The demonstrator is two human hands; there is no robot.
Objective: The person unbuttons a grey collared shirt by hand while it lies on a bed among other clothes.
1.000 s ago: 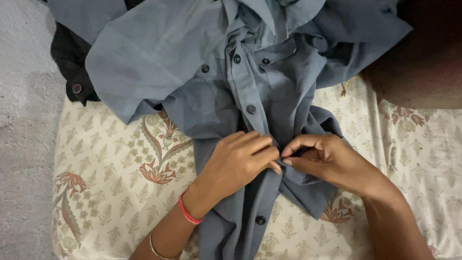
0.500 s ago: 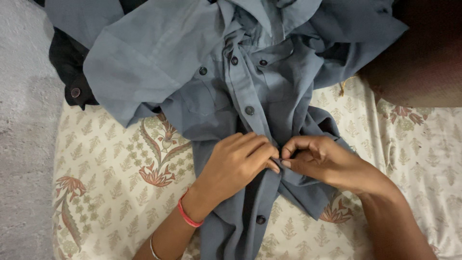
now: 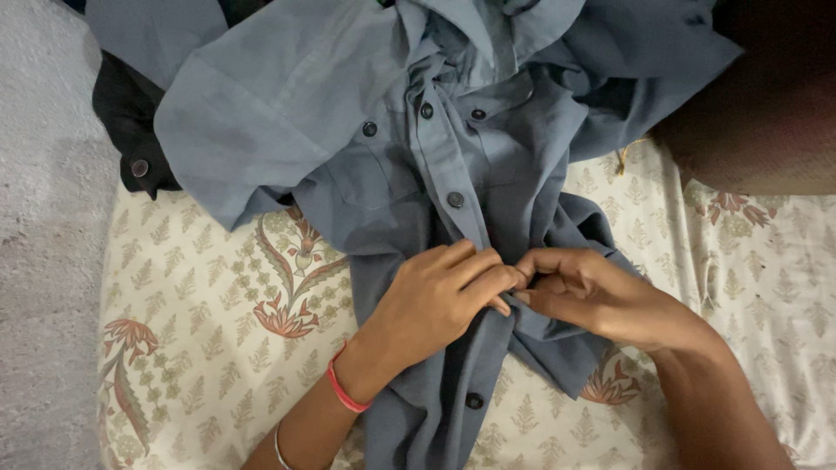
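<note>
Left hand point(image 3: 440, 300), right hand point(image 3: 592, 292) pinch shirt point(image 3: 392, 157) placket.

Showing one grey-blue shirt point(image 3: 287, 113) with five dark buttons: point(image 3: 370, 129), point(image 3: 427, 110), point(image 3: 478, 114), point(image 3: 455, 199), point(image 3: 473, 401). Lying beside it, one black garment point(image 3: 122, 104) with one button point(image 3: 139, 167). Working at the placket, two hands: left hand point(image 3: 431, 300), right hand point(image 3: 592, 292). Underneath, one floral-print sheet point(image 3: 192, 322). Wearing one red band point(image 3: 344, 393), one thin bangle point(image 3: 280, 451).

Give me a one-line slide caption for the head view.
Both hands, left hand and right hand, pinch the front placket of a grey-blue shirt lying on a floral-print cloth.
</note>
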